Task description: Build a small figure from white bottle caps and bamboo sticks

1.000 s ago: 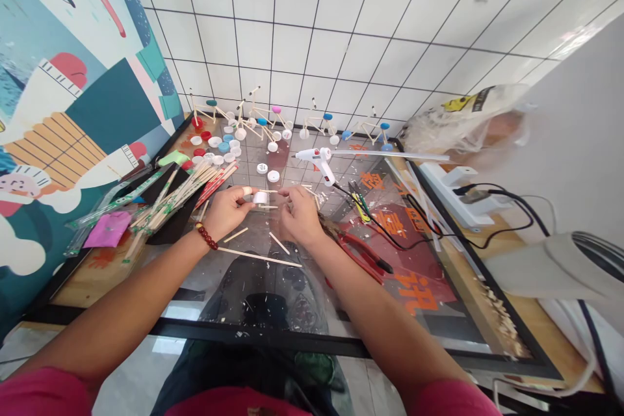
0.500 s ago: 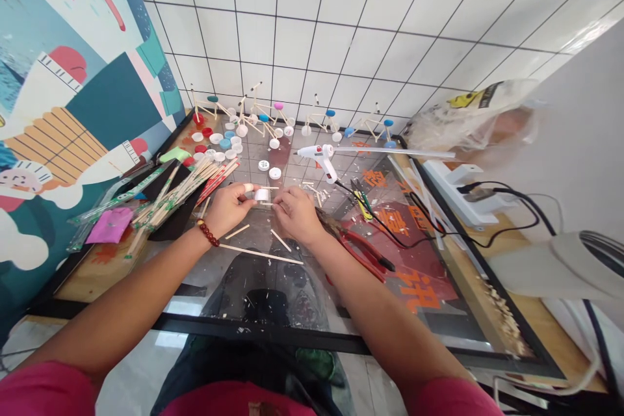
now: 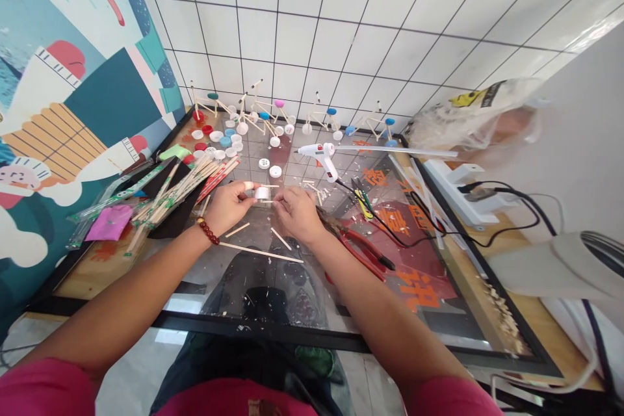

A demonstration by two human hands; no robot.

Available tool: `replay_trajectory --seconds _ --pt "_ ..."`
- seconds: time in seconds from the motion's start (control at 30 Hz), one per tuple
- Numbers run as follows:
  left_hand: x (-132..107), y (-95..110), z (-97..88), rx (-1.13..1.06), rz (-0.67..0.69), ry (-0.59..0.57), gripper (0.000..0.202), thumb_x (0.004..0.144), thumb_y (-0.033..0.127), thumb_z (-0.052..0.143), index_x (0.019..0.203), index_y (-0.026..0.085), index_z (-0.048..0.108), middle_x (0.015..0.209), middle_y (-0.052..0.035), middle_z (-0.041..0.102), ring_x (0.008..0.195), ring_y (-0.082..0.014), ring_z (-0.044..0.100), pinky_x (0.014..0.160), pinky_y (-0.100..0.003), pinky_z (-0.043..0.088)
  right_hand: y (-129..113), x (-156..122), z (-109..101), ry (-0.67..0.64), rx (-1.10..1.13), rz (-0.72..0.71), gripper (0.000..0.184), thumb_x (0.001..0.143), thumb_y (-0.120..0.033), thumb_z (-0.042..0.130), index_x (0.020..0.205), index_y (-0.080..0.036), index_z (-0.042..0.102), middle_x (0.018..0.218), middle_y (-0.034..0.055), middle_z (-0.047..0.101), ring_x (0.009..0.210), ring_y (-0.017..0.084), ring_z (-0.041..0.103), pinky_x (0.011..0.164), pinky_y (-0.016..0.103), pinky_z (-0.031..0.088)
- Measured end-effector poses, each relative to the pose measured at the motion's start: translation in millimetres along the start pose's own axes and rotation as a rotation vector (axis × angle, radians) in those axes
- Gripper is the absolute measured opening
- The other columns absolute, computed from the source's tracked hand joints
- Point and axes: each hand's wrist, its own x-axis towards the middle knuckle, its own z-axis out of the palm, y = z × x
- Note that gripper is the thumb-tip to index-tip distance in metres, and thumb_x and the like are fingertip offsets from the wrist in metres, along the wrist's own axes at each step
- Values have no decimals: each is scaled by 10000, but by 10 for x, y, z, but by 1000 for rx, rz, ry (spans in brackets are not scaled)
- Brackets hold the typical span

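My left hand (image 3: pixel 229 206) is closed on a white bottle cap (image 3: pixel 262 193), held just above the glass table (image 3: pixel 273 286). A bead bracelet circles that wrist. My right hand (image 3: pixel 296 213) pinches a short thin wooden stick (image 3: pixel 271 202) whose tip meets the cap. Loose cut sticks (image 3: pixel 260 252) lie on the glass under both hands.
A white glue gun (image 3: pixel 319 156) lies beyond my hands, and red pliers (image 3: pixel 363 252) sit to the right. Chopstick bundles (image 3: pixel 180 188) are at the left, loose bottle caps (image 3: pixel 217 140) and small stick bicycles (image 3: pixel 263 114) at the back. A power strip (image 3: pixel 453 192) with cables is at the right.
Both hands stay together on the cap and stick; the view has tilted down slightly, little else differs.
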Motion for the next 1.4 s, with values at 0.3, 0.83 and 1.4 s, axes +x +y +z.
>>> replay_trajectory --seconds 0.3,0.83,1.4 --pt "2 -8 -1 12 34 -8 324 744 233 663 1050 180 752 699 -4 631 561 -127 506 567 -256 412 8 -4 14 -10 -2 -2 107 918 -204 555 898 -229 657 994 33 684 1028 213 588 945 391 278" --pt "-11 9 9 15 77 -12 304 757 213 642 1037 187 755 900 -49 714 593 -127 541 578 -255 429 12 -10 26 -5 7 -8 112 897 -190 579 891 -233 682 1003 32 678 1034 211 587 916 377 300" --pt "-2 -65 26 18 62 6 317 743 230 663 1041 176 757 894 -58 726 603 -135 578 599 -267 463 16 -11 30 2 10 -1 119 887 -196 577 858 -234 685 964 34 680 1015 211 598 934 393 298"
